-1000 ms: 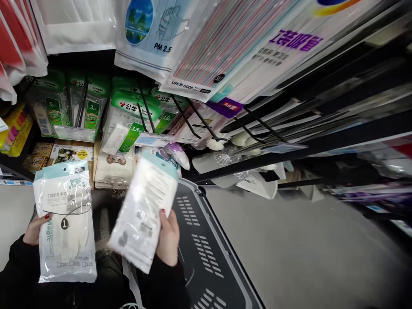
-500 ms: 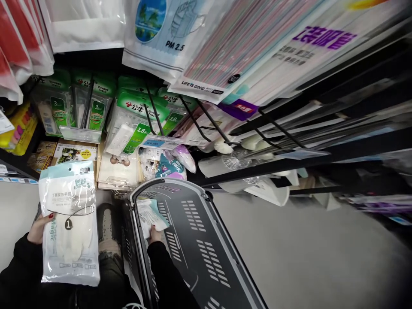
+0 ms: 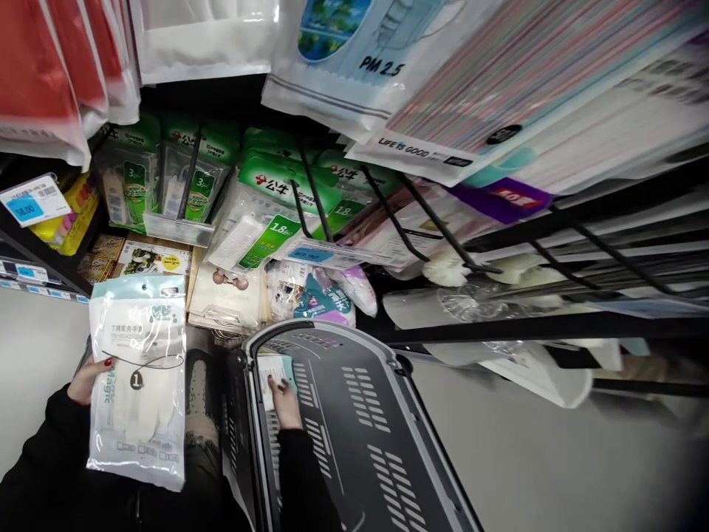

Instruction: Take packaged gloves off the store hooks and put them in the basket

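Observation:
On the left, my left hand (image 3: 86, 380) is closed on the edge of a packet of household gloves (image 3: 138, 421), thumb on the front. The packet is clear with a pale teal top, and white gloves show inside. My right hand (image 3: 285, 403) reaches down into a dark grey shopping basket (image 3: 332, 347). Its fingers are apart over a smaller white and teal packet (image 3: 266, 363), which rests at the basket's far left end. The hand partly covers that packet, and whether the fingertips still touch it is hard to see.
Green-topped power strip packs (image 3: 271, 222) hang on hooks ahead. Metal hooks (image 3: 399, 222) jut out at the right, below bagged drinking straws (image 3: 443, 103). Boxes (image 3: 155, 257) and a beige packet (image 3: 227, 295) sit on the bottom shelf. Grey floor (image 3: 487, 458) lies right of the basket.
My right hand has loosened from the smaller packet, which now lies flatter in the basket. The view has shifted, so everything sits further right. My left hand keeps the glove packet.

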Motion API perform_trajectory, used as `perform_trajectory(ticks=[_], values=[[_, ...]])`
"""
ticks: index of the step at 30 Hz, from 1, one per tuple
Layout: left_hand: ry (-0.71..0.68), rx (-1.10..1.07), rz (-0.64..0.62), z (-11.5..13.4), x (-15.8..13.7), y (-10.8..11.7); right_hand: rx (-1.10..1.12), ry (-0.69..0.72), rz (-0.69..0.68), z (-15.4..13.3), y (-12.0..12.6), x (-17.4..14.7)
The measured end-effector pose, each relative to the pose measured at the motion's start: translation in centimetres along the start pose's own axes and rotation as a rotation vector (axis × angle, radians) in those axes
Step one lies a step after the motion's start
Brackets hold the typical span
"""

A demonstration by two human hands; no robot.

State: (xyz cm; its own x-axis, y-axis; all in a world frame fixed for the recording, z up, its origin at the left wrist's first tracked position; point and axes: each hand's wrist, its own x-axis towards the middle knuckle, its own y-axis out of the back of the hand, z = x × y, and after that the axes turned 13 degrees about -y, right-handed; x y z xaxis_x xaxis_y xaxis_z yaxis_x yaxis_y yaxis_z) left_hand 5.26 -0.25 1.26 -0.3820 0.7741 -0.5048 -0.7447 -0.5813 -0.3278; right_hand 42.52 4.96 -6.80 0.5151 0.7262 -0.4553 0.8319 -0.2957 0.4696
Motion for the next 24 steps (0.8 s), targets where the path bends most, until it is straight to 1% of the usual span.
perform_trajectory(ticks=[2,3,4,5,7,9,11,13,14,15,18,20,22,24], values=[[0.0,-0.009,-0.038,0.1,0.2,-0.2,0.025,0.062,-0.005,-2.8,0.2,-3.0],[-0.001,-0.016,-0.055,0.1,0.3,-0.4,0.058,0.166,-0.035,-4.4,0.1,-4.8],[-0.001,-0.022,-0.072,0.1,0.3,-0.5,0.059,0.245,-0.12,-6.1,-0.2,-6.8],[0.001,-0.024,-0.09,0.1,0.4,-0.7,0.035,0.288,-0.239,-7.7,-0.7,-8.7],[0.007,-0.022,-0.13,0.0,0.4,-1.0,-0.018,0.309,-0.487,-10.4,-2.3,-11.9],[0.004,-0.025,-0.168,-0.3,0.4,-1.0,-0.064,0.283,-0.585,-11.8,-4.4,-13.7],[-0.008,-0.034,-0.191,-0.7,0.5,-0.8,-0.068,0.252,-0.628,-11.9,-6.1,-14.0],[-0.02,-0.044,-0.197,-1.0,0.6,-0.4,-0.042,0.238,-0.644,-11.4,-7.1,-13.3],[-0.021,-0.046,-0.195,-1.1,0.6,-0.2,-0.029,0.236,-0.631,-11.1,-7.3,-12.8],[-0.022,-0.05,-0.188,-1.2,0.7,0.0,-0.022,0.239,-0.596,-10.8,-7.3,-12.3],[-0.01,-0.067,-0.174,-1.1,0.9,0.2,-0.021,0.264,-0.409,-10.6,-6.5,-10.8],[0.003,-0.071,-0.183,-0.8,0.9,0.1,0.014,0.276,-0.332,-10.9,-6.0,-10.1],[0.008,-0.067,-0.188,-0.6,0.9,-0.2,0.065,0.274,-0.325,-11.2,-5.7,-9.8],[0.003,-0.063,-0.181,-0.5,0.8,-0.4,0.098,0.256,-0.352,-11.3,-6.0,-9.9]])
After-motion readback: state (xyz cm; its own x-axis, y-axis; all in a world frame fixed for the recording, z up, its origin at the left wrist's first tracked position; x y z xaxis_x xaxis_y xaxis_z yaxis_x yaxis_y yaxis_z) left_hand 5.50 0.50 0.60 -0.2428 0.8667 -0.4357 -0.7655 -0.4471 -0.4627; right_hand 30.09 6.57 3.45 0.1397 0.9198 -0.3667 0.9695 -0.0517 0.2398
